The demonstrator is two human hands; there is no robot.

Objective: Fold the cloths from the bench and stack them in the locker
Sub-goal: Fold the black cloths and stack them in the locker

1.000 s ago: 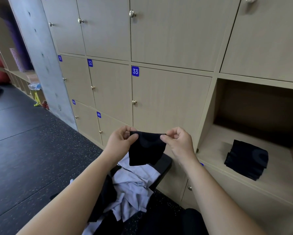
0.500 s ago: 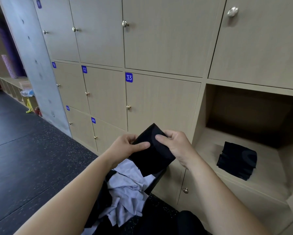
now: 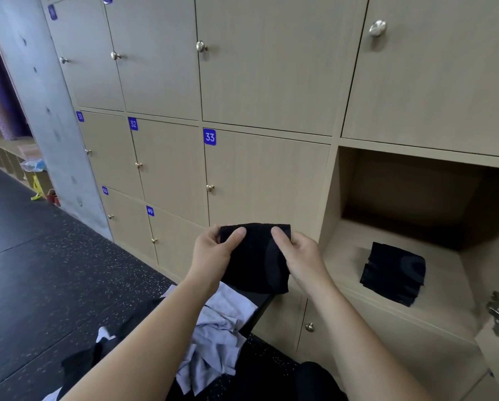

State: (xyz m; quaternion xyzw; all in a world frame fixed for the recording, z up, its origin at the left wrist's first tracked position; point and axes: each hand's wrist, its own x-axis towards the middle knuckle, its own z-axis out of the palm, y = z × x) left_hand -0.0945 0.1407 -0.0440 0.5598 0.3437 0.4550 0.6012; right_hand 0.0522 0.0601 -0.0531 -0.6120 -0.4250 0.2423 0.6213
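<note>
Folding is the step in hand: a small black cloth (image 3: 257, 261) hangs as a flat, near-square panel between the left hand (image 3: 213, 253) and the right hand (image 3: 300, 256), held up in front of the closed locker doors and above the far end of the dark surface (image 3: 259, 306). Each grip is narrow and pinches the cloth near its top edge, thumb on the near face, fingers behind. To the right, well apart from the hands, a stack of folded black cloths (image 3: 392, 273) sits on the floor of the open locker (image 3: 433, 311). A heap of unfolded lilac and black cloths (image 3: 219, 328) lies on the surface under the forearms. The cloth looks about the size of the stack, so the next move is probably to carry it right, keep it flat, and lay it squarely on top.
</note>
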